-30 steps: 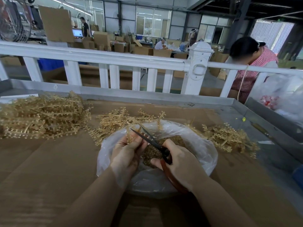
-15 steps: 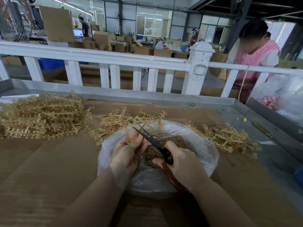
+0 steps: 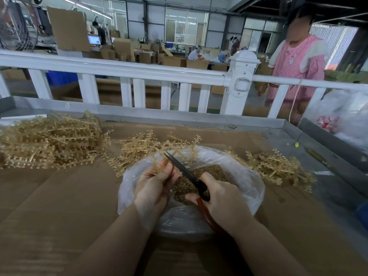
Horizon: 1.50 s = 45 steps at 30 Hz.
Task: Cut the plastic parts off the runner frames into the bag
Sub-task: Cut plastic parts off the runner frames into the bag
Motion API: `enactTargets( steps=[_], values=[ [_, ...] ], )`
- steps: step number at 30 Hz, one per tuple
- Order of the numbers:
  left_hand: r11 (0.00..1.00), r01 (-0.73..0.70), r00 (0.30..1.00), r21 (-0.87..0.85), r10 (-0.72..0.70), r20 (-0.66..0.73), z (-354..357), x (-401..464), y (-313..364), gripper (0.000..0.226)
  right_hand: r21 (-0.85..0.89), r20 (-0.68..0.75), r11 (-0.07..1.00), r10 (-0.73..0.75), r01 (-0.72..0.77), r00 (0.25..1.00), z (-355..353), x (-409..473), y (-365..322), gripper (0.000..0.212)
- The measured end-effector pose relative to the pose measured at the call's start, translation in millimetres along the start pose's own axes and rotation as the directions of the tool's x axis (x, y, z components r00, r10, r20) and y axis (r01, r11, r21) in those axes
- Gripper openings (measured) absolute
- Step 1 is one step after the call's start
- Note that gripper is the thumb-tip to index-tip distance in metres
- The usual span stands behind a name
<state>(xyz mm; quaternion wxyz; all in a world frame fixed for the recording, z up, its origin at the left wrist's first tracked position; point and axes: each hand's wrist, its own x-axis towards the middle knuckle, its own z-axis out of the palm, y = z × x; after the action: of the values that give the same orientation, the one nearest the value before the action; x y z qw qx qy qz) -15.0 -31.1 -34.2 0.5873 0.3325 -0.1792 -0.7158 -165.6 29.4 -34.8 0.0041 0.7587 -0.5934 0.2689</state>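
Left hand [image 3: 154,188]: pinches a tan runner frame [image 3: 159,163] between thumb and fingers, above the near-left rim of the bag [image 3: 247,176].
Right hand [image 3: 221,198]: grips the red handles of the scissors [image 3: 187,175]; dark blades almost together, tips up and to the left, beside the left fingertips and against the held frame.
Bag: clear plastic, mouth open, directly beneath both hands on the cardboard-covered tabletop [image 3: 59,206]; holds a heap of small tan cut parts [image 3: 209,172], visible between the two hands.
Far left of the left hand: large pile of frames [image 3: 49,142].
Just beyond the left hand, against the bag's far rim: smaller pile [image 3: 139,148].
Right of the right hand, past the bag: another pile [image 3: 278,166].
Beyond the tabletop: white railing [image 3: 119,70]; behind it, right, a person in a pink checked apron [image 3: 294,62].
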Motion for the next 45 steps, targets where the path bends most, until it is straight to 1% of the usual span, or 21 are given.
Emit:
enactTargets(
  steps=[5,14,19,27,31,33,38,41,42,45],
  values=[
    [0.999,-0.007,0.999,0.044,0.005,0.051,-2.5,1.0,-0.9,0.016,-0.007,-0.013,1.0,0.008,-0.008,1.0,2.0,-0.9,0.1,0.038],
    [0.997,0.011,0.995,0.081,-0.019,0.093,-4.8,0.2,0.7,0.017,-0.012,0.006,1.0,0.021,-0.021,1.0,5.5,1.5,-0.4,0.035],
    [0.997,0.027,0.996,0.075,-0.033,0.081,-4.6,-0.5,1.0,0.016,-0.021,-0.011,1.0,0.002,-0.002,1.0,4.8,2.4,-2.6,0.032],
    [0.998,0.031,0.996,0.057,-0.035,0.078,-5.2,-0.2,1.2,0.016,-0.043,-0.047,0.999,-0.006,0.004,0.999,6.0,2.5,-3.6,0.033],
    [0.999,0.02,0.997,0.051,-0.024,0.074,-4.3,-1.1,1.1,0.017,-0.05,-0.041,0.999,0.004,-0.006,0.999,5.6,2.0,-3.5,0.035],
    [0.999,0.019,0.996,0.05,-0.023,0.083,-4.8,-1.7,1.8,0.017,-0.008,-0.055,0.999,0.032,-0.033,0.998,4.4,1.6,-3.7,0.035],
    [0.997,0.0,0.991,0.076,-0.01,0.132,-6.7,-1.3,1.3,0.016,0.159,-0.099,0.974,0.176,-0.159,0.979,-0.6,4.0,-2.2,0.029],
    [0.996,0.012,0.986,0.085,-0.026,0.163,-7.1,-1.4,1.5,0.014,0.191,-0.109,0.965,0.203,-0.179,0.973,-1.2,5.1,-2.1,0.028],
    [0.996,0.02,0.984,0.086,-0.035,0.176,-7.6,-1.5,1.7,0.017,0.192,-0.11,0.964,0.206,-0.182,0.972,-0.8,5.1,-2.4,0.028],
    [0.996,0.046,0.972,0.079,-0.062,0.226,-10.2,-1.0,2.3,0.04,0.172,-0.101,0.968,0.203,-0.184,0.974,1.3,5.2,-2.6,0.026]
  ],
)
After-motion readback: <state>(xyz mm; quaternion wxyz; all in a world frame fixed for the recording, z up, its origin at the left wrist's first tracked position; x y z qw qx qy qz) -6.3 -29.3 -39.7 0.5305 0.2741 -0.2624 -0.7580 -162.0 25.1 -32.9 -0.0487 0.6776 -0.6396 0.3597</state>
